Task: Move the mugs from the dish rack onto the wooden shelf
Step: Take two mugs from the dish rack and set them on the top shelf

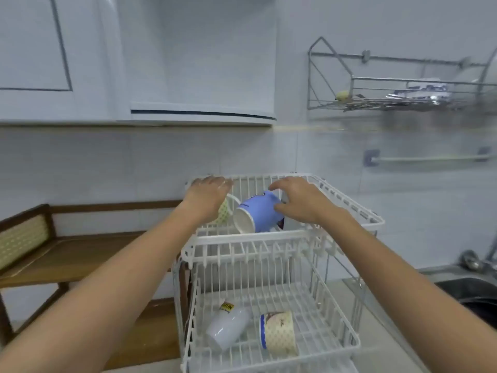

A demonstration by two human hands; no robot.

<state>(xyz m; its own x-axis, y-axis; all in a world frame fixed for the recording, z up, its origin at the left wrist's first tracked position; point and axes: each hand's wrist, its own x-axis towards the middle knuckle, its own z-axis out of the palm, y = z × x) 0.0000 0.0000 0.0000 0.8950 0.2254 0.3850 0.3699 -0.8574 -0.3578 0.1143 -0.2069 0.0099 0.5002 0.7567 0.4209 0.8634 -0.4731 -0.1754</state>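
A white two-tier dish rack (252, 239) stands on the counter. In its top tier a blue mug (259, 212) lies tilted, mouth toward me, and my right hand (301, 201) grips its base end. Beside it sits a pale yellow patterned mug (223, 212) with a white handle; my left hand (207, 196) covers its top, fingers curled over it. The bottom tier holds a white mug (228, 328) with a yellow label and a beige patterned mug (279, 333) with a blue rim, both on their sides. The wooden shelf (67, 254) stands to the left of the rack.
A wall-mounted metal wire rack (403, 98) with small items hangs at upper right, with a towel bar (427, 158) beneath it. A sink (473, 292) and tap lie at the right edge. White cabinets (80, 63) overhang the shelf area.
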